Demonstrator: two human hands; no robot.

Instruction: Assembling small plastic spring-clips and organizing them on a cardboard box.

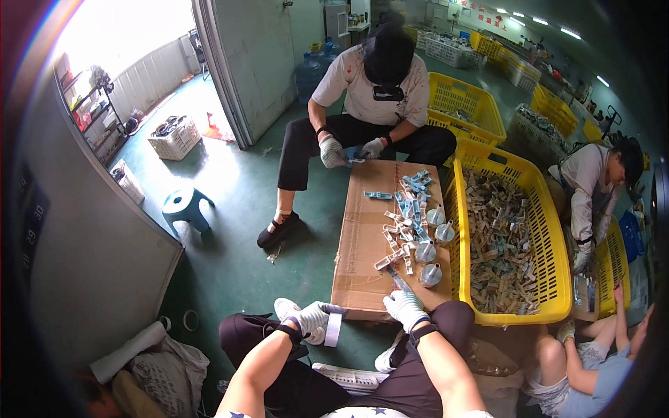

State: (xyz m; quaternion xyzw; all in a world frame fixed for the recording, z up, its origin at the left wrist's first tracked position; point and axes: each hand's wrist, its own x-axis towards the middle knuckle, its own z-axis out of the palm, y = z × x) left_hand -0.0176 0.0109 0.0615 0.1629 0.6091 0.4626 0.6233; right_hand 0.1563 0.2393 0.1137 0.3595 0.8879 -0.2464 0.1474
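My left hand (311, 319), in a striped knit glove, is closed at the near edge of the cardboard box (362, 237). It grips a pale lilac band (334, 329) that looks like a tape roll. My gloved right hand (405, 308) is closed at the near right of the box, with a flat greyish strip (398, 280) reaching forward from its fingers; its kind is unclear. Beyond lie beige plastic clips (394, 256) and light-blue plastic clips (411, 202) in a loose pile. Several clear bottles with pointed spouts (426, 252) stand along the box's right side.
A yellow crate (562, 279) full of clips stands against the box's right side. Opposite me, a seated person's gloved hands (352, 151) work on a small bluish piece. Other people sit at right. A teal stool (187, 207) and a tape roll (190, 320) are on the floor at left.
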